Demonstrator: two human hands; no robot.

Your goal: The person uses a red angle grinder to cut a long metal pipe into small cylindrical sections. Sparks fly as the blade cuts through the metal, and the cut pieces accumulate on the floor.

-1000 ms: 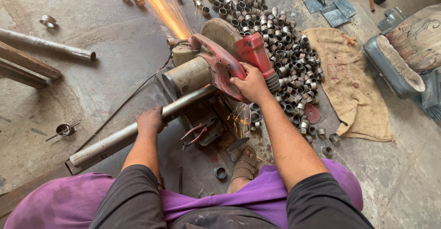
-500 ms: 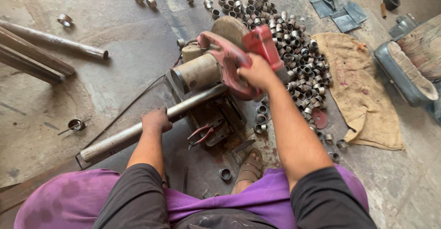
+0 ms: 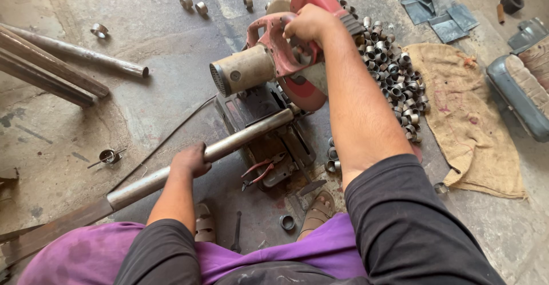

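Left hand [image 3: 191, 160]: fingers curled right round the long grey steel pipe [image 3: 189, 162], fully closed grip. The pipe is round, dull and scuffed; it runs from the lower left of the concrete floor [image 3: 160, 44] up to the clamp bed of the red chop saw [image 3: 280, 62], where its far end lies under the raised blade

Right hand [image 3: 309, 23]: wrapped tight about the saw's red handle, knuckles up. The saw's paint is worn and dusty; its motor housing is a tan cylinder with a vented round end cap, pointing left. A reddish disc shows below the guard, lifted clear of the pipe

Heap of short cut steel rings [image 3: 394, 76]: bright, hollow, cylindrical, piled on the floor just right of the saw and touching the edge of the coarse tan burlap sack [image 3: 469, 119], which lies flat and creased towards the right edge. A few rings lie loose near the far edge of the floor, and one near the person's sandalled foot [image 3: 320, 208]

Red-handled pliers [image 3: 260, 170]: on the dark saw base, just below the pipe

Two rusty steel bars and a grey pipe [image 3: 68, 62]: lying side by side at the left edge

Folded grey sheet-metal pieces [image 3: 437, 10]: flat, angular, at the far right corner

Floor: rough, stained, cracked. A thin dark cable trails left from the saw
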